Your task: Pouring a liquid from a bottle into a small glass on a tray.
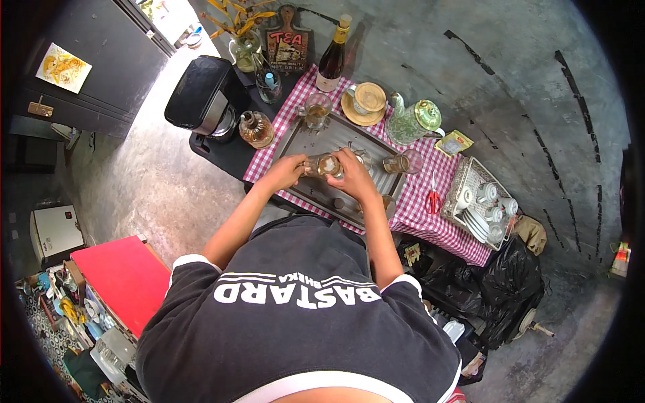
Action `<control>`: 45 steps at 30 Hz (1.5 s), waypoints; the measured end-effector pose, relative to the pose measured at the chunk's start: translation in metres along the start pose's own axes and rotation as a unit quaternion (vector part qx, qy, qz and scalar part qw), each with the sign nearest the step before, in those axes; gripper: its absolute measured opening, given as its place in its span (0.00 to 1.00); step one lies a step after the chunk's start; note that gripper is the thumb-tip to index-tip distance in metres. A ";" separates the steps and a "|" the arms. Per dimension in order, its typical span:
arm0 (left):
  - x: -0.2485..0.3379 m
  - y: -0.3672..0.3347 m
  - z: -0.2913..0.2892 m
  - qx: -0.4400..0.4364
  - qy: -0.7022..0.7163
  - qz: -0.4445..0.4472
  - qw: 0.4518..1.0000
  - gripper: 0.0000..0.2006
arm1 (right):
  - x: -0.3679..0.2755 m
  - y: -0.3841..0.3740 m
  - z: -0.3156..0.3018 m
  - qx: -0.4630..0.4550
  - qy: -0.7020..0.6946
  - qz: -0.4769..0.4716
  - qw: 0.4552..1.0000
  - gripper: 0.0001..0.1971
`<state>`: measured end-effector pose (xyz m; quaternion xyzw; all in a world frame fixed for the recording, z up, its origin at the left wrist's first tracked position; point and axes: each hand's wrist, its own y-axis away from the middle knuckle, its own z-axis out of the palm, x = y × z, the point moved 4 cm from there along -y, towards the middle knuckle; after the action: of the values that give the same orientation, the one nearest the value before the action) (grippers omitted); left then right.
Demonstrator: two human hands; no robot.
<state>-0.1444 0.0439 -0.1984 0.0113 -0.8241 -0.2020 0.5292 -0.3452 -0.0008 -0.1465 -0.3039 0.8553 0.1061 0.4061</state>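
Observation:
My left hand (287, 172) and my right hand (351, 176) close from both sides on a clear glass jar (323, 165), tilted over a grey metal tray (299, 143). Something brownish and pale shows through its glass. Behind it on the tray stands a glass mug (316, 111) with a little brown stuff inside. To the right, a second glass mug (402, 162) lies tipped or leans, also with brown in its bottom. Another small glass (363, 158) is partly hidden by my right hand. Which part of the jar each finger grips is too small to tell.
Around the tray, a checked cloth (420, 211) bears a dark bottle (334, 57), a wooden cup on a saucer (367, 101), a green teapot (415, 123), red scissors (433, 201) and a basket of white cups (498, 186). A black coffee maker (205, 94) stands left, near an amber jar (256, 129).

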 end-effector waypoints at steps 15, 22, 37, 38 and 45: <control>0.004 0.001 -0.001 0.002 0.001 -0.008 1.000 0.09 | -0.002 -0.003 0.000 -0.001 -0.021 -0.004 1.000 0.23; 0.005 0.001 -0.001 -0.001 0.003 -0.003 1.000 0.08 | 0.002 -0.003 0.002 0.000 -0.021 -0.009 1.000 0.22; 0.001 -0.002 0.002 0.002 -0.010 0.017 1.000 0.08 | 0.006 -0.007 0.005 -0.034 -0.015 0.002 0.999 0.23; 0.000 -0.002 0.002 0.003 -0.008 0.018 1.000 0.08 | 0.006 -0.007 0.005 -0.036 -0.009 0.002 0.999 0.24; 0.001 0.001 0.000 -0.001 0.020 -0.002 1.000 0.07 | 0.001 -0.011 0.007 -0.053 0.025 0.011 0.998 0.25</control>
<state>-0.1441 0.0447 -0.1973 0.0162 -0.8134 -0.2030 0.5449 -0.3352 -0.0069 -0.1510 -0.3180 0.8615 0.1486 0.3669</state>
